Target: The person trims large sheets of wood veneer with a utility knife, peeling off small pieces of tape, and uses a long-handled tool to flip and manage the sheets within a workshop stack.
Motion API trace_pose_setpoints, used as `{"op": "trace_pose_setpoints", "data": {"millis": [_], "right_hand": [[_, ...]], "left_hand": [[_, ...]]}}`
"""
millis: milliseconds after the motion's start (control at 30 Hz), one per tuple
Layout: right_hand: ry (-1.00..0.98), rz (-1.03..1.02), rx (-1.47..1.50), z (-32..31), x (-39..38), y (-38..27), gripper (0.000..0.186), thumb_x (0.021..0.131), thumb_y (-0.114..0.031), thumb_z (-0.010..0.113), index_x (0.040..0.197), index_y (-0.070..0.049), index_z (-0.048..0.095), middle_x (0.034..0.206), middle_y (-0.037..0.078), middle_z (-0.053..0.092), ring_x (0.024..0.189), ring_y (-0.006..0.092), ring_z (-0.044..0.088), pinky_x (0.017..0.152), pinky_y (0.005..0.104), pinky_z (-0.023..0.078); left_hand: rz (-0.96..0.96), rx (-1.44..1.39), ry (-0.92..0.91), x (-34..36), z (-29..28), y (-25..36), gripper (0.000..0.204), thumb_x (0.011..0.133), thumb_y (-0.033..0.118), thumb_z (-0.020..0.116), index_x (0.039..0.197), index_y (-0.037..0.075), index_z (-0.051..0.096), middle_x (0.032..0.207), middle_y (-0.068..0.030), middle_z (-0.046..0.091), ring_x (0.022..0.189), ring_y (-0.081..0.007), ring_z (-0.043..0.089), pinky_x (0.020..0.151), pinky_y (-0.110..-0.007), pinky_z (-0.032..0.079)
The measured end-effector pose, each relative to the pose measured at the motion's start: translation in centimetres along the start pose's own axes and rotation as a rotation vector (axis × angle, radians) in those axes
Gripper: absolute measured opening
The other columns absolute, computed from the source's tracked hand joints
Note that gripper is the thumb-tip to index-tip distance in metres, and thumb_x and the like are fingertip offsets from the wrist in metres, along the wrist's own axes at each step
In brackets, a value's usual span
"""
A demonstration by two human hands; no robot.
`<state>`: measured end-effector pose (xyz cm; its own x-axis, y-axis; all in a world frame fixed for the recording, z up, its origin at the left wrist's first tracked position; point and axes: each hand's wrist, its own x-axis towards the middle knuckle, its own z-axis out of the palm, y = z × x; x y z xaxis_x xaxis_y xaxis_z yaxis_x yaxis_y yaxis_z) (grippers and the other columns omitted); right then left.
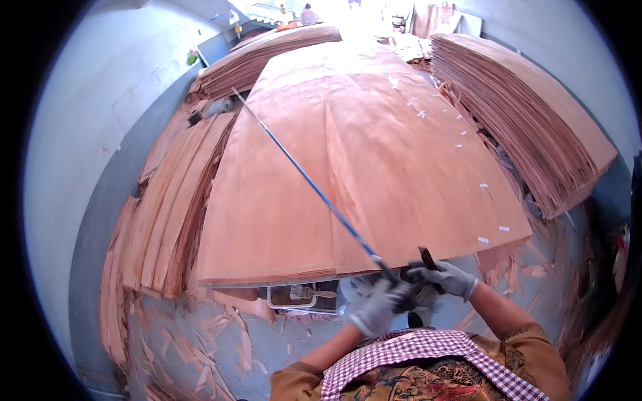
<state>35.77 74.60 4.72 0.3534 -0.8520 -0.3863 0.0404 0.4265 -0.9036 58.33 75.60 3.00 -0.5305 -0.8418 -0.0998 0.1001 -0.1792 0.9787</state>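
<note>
— Left hand [374, 313] and right hand [456, 279] are both seen gloved, close together off the near edge of the wood stack [267, 220]. Is anything gripped?
— By the right hand, a dark flat strip [426, 258] is grasped, with one end raised beside the near edge. The left hand is set by the lower end of a long blue pole [324, 198]; it is blurred, so whether it is closed on the pole cannot be told.
— Where is the pole placed?
— It is stretched slantwise over the stack, from the near edge, right of its middle, towards the left edge's far part.
— What else is seen?
— White tags [503, 228] are scattered along the right edge; below the near edge, a brush [324, 294] is laid with its bristles over a tray [291, 307].
</note>
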Motion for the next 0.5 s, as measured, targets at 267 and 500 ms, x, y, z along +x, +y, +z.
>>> {"op": "trace_pose_setpoints", "data": {"millis": [267,500], "right_hand": [[0.302,0.138,-0.42,-2.1,-3.0,6.9,0.025,0.088,-0.026,0.061,0.103,-0.006,0.063,0.079,0.003,0.062,0.069,0.0135,0.056,0.061,0.0315,0.044],[0.513,-0.182,-0.948,2.9,-12.2,5.6,0.013,0.083,-0.019,0.066,0.089,-0.007,0.066,0.068,0.014,0.061,0.06,0.0249,0.059,0.056,0.035,0.044]], "left_hand": [[-0.279,0.121,-0.472,0.2,-8.0,1.4,0.027,0.094,0.013,0.05,0.117,0.002,0.059,0.111,-0.0133,0.064,0.098,-0.0206,0.063,0.085,-0.035,0.05],[0.098,-0.183,0.418,7.4,-15.6,9.3,0.031,0.09,0.026,0.059,0.108,0.001,0.06,0.095,-0.0128,0.066,0.076,-0.0162,0.063,0.064,-0.027,0.052]]}}
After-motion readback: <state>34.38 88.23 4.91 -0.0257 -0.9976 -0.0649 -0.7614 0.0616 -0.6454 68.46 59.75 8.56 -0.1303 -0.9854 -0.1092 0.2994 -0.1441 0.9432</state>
